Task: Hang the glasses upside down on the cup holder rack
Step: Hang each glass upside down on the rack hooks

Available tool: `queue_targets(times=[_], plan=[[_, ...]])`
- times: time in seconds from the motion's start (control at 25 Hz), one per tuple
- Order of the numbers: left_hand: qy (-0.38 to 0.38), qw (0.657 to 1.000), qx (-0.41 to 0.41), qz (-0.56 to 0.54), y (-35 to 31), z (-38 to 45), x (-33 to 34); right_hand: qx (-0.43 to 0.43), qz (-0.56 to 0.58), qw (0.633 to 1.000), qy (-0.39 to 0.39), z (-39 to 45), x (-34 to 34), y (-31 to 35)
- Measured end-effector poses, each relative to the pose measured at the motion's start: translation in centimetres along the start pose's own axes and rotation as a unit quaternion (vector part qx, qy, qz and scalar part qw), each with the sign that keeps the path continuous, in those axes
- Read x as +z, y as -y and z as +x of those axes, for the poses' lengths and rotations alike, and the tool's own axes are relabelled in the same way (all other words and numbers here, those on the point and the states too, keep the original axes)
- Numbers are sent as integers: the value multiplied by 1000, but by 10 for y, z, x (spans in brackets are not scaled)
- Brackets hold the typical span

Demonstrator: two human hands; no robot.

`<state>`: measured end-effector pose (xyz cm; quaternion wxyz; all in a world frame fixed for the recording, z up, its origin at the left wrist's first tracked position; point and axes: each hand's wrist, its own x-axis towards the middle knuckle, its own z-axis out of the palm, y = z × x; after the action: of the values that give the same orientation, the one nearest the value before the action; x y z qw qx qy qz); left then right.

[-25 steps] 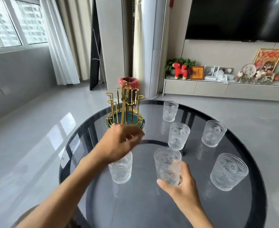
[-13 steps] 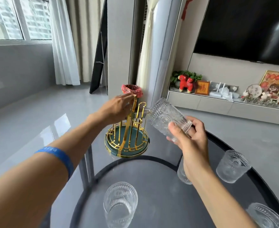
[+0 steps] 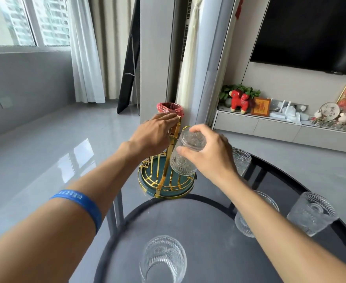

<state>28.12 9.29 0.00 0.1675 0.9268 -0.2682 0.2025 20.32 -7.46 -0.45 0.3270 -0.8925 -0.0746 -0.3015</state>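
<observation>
A gold wire cup holder rack (image 3: 164, 180) with a round green base stands at the far left of the dark glass table (image 3: 209, 231). My left hand (image 3: 155, 133) rests on the rack's top handle. My right hand (image 3: 211, 154) grips a clear embossed glass (image 3: 185, 158), turned mouth down over one of the rack's right prongs. Other glasses stand upright on the table: one near me (image 3: 164, 260), one behind my right hand (image 3: 241, 160), one partly hidden by my right forearm (image 3: 243, 223), one at the right (image 3: 313, 213).
The round table's dark rim (image 3: 115, 231) curves close to the rack's base. Beyond the table are a grey glossy floor, a red-lined bin (image 3: 170, 109), a pillar and a low TV cabinet (image 3: 280, 127) with ornaments.
My right hand lifted a glass off the table, turned it mouth down and brought it onto the rack. My left hand moved from above the table to the rack's top and stays there.
</observation>
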Motion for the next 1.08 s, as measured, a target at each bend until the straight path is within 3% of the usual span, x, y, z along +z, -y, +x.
queue_targets(times=[0.16, 0.48, 0.56, 0.64, 0.68, 0.76, 0.84, 0.92, 1.0, 1.08], plan=[[11, 1000, -18, 4, -1, -3, -1, -32, -54, 995, 75, -8, 21, -10], [66, 995, -71, -8, -19, -8, -8, 40, -19, 991, 127, -23, 33, -22], [23, 993, -101, -62, -32, -24, -17, 45, -15, 987, 151, -30, 28, -20], [-40, 975, -139, -169, -41, -64, -26, 62, 25, 988, 136, -48, 18, -17], [-37, 963, -145, -224, -43, -91, -29, 73, 61, 990, 101, -62, 13, -18], [68, 947, -125, -289, -53, -153, -33, 119, 146, 982, 23, -102, 5, -20], [209, 942, -74, -254, -70, -204, -31, 199, 230, 952, 8, -141, -2, -18], [263, 950, -22, -166, -86, -229, -22, 282, 307, 909, 18, -173, -7, -14], [222, 972, -12, -79, -97, -233, -13, 358, 352, 864, 24, -198, -14, -5], [150, 986, -33, -62, -102, -228, -13, 445, 388, 806, 41, -218, -21, 4]])
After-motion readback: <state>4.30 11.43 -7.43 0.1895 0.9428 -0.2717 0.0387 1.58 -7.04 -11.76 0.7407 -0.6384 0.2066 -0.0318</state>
